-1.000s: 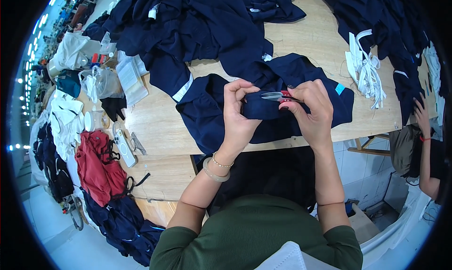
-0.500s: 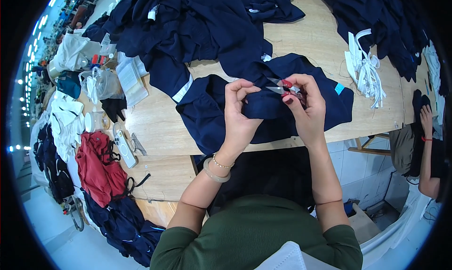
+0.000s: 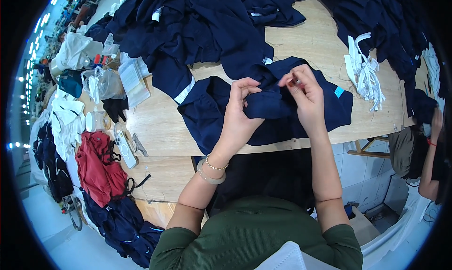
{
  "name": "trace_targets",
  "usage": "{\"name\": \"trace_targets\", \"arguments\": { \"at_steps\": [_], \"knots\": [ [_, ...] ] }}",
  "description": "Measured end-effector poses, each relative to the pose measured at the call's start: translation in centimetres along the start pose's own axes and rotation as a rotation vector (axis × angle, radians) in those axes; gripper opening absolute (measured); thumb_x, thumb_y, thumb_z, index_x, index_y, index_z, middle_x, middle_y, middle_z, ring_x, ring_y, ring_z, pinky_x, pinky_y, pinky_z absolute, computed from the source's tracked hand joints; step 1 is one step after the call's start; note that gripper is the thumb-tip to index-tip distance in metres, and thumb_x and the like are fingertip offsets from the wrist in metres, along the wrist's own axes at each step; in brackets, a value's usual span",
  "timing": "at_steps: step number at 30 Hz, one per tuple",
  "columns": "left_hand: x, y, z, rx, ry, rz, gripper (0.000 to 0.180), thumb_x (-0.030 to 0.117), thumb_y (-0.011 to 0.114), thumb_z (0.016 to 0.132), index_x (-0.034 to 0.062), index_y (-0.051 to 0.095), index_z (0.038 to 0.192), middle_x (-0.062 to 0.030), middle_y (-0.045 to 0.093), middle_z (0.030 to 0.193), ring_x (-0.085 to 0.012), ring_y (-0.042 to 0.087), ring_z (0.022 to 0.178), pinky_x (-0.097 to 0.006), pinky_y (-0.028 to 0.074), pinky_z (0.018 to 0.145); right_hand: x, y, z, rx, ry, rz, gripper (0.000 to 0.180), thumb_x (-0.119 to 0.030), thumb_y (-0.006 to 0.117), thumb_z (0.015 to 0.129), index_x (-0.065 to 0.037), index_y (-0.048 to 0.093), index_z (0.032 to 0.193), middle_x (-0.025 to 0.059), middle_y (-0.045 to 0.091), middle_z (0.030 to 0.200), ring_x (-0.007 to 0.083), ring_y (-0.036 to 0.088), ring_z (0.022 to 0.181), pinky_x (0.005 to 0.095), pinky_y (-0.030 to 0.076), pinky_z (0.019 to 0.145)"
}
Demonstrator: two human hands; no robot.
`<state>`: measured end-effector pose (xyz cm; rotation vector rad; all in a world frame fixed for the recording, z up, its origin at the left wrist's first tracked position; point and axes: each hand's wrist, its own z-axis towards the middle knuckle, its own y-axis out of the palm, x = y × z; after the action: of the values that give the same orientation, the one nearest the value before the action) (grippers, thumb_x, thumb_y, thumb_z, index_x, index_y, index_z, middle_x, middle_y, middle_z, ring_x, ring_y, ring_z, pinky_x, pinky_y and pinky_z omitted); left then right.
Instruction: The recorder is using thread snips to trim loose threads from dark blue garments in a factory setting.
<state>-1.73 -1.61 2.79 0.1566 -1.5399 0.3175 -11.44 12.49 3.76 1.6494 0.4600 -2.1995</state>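
Nearest, the person's green sleeves rise from the lower edge. The left hand (image 3: 239, 113), with a pale bangle and a bead bracelet at the wrist, has its fingers curled shut on a bunched fold of the navy garment (image 3: 263, 107) lying at the near edge of the wooden table (image 3: 160, 124). The right hand (image 3: 305, 96) pinches the same fold from the right, fingertips closed on the cloth; a small red-handled tool shows between them, too hidden to name. A small square turquoise label (image 3: 339, 92) sits on the garment's right part, and a white tag (image 3: 268, 60) at its far edge. Compared with a second ago, the hands have drawn closer together and the cloth is more gathered; the red tool, then plain across the fold, is now mostly covered. Left, a red garment (image 3: 96, 168) hangs off the table beside a white phone (image 3: 123, 147). Farther left lie clear plastic bags (image 3: 106, 81). Right, a bundle of white fabric strips (image 3: 365, 72) is heaped; beyond, soft navy piles (image 3: 197, 25) cover the far table
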Motion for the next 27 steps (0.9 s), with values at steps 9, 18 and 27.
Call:
{"name": "trace_targets", "arguments": {
  "at_steps": [9,18,27],
  "knots": [
    [2.5,-1.5,0.2,-0.252,0.098,0.011,0.067,-0.005,0.08,0.065,0.0034,0.046,0.122,-0.0058,0.053,0.113,-0.0149,0.052,0.109,-0.026,0.039,0.099,-0.4,-1.2,-0.9,-0.23,0.416,0.288,0.011,-0.012,0.06,0.091,-0.002,0.062,0.088,-0.0045,0.049,0.078,0.0055,0.042,0.072,0.0186,0.033,0.07],
    [2.5,-2.2,0.8,-0.237,0.269,0.246,0.05,0.003,0.084,0.065,-0.0003,0.061,0.11,-0.0073,0.065,0.1,-0.0168,0.063,0.091,-0.027,0.049,0.084,0.3,-1.2,-0.9,-0.119,0.56,0.55,0.017,-0.019,0.058,0.095,-0.003,0.065,0.092,-0.0046,0.059,0.082,0.0045,0.05,0.075,0.018,0.038,0.073],
    [1.5,-2.5,1.5,-0.076,0.301,0.413,0.035,0.007,0.079,0.07,-0.0007,0.064,0.101,-0.0108,0.067,0.094,-0.0212,0.066,0.083,-0.027,0.051,0.076,-2.1,-0.4,-0.5,0.052,0.051,-0.201,0.02,0.003,0.066,0.081,0.003,0.063,0.101,0.0051,0.05,0.095,0.0116,0.055,0.083,0.0239,0.047,0.074]
  ]
}}
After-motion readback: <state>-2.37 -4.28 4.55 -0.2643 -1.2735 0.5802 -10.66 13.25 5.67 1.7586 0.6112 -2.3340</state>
